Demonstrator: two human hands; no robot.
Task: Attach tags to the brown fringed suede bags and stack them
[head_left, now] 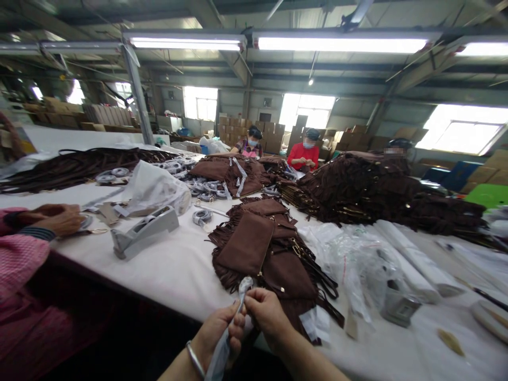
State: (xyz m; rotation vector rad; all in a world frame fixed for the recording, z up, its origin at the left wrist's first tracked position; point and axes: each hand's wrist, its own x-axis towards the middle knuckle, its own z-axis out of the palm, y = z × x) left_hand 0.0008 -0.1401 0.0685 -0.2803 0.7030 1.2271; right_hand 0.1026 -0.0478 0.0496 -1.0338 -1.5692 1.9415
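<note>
My left hand (222, 334), with a bracelet at the wrist, is closed around a strap wrapped in pale, translucent film (219, 353). The wrapped strap runs up out of the fist and hangs down below it. My right hand (265, 313) pinches the same strap near its bunched upper end. Just beyond both hands lie brown fringed bags (246, 244) in an overlapping pile, with gold zips and clasps. What the strap is made of is hidden by the film.
At left, a co-worker's hands (59, 218) work beside a grey tape dispenser (145, 230). Coiled wrapped straps (202, 216) lie farther back. Clear plastic bags (353, 254), white rolls (408, 259) and another dispenser (400, 306) are at right. Brown bags (349, 185) form a tall heap behind.
</note>
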